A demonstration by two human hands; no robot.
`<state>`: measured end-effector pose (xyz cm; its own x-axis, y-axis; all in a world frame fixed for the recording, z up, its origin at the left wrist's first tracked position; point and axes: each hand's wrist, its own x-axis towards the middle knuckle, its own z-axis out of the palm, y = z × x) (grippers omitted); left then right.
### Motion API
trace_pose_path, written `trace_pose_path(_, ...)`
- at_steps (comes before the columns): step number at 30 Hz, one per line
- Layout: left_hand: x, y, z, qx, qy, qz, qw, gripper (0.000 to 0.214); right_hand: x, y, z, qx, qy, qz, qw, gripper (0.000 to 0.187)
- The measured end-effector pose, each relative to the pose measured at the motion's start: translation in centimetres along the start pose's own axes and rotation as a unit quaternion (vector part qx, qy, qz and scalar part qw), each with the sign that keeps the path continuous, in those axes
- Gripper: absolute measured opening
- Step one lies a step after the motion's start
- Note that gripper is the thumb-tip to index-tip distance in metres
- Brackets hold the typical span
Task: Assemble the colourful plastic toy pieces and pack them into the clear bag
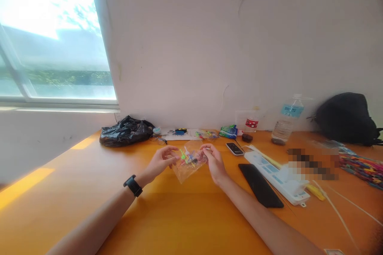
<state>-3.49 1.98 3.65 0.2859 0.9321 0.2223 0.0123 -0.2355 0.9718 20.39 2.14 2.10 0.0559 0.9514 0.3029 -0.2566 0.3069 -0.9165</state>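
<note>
Between my hands, above the orange-brown table [167,223], is a clear plastic bag [183,173]. Small coloured pieces [187,157] lie inside it, bright green, white, blue and dark ones; their kind is too small to make out. My left hand [163,161], with a black watch [133,185] on the wrist, pinches the bag's left edge. At the right edge my right hand [214,161] grips the bag with bent fingers, beside some pinkish contents.
At the back stand a black plastic bag [125,130], glasses [161,141], a red-labelled bottle [251,123] and a large water bottle [283,127]. To the right are a phone-like device [234,148], a black flat object [260,185], a white power strip [278,177] with cables, and a black backpack [347,117].
</note>
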Motion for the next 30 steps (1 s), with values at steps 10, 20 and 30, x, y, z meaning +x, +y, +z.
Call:
trace_pose_path(10,0.1,-0.1,-0.1,-0.075,0.001,-0.017,0.997,0.049,-0.7,-1.1,0.0,-0.007,-0.171,0.135,0.976,0.032)
trace_pose_path(20,0.4,0.1,-1.2,-0.121,-0.002,-0.004,0.993,0.032,0.5,-1.8,-1.6,0.069,-0.206,0.165,0.962,0.050)
trace_pose_path(30,-0.6,0.7,-0.3,-0.054,-0.099,-0.014,0.994,0.026,-0.9,-1.2,-0.4,0.020,-0.354,0.150,0.923,0.036)
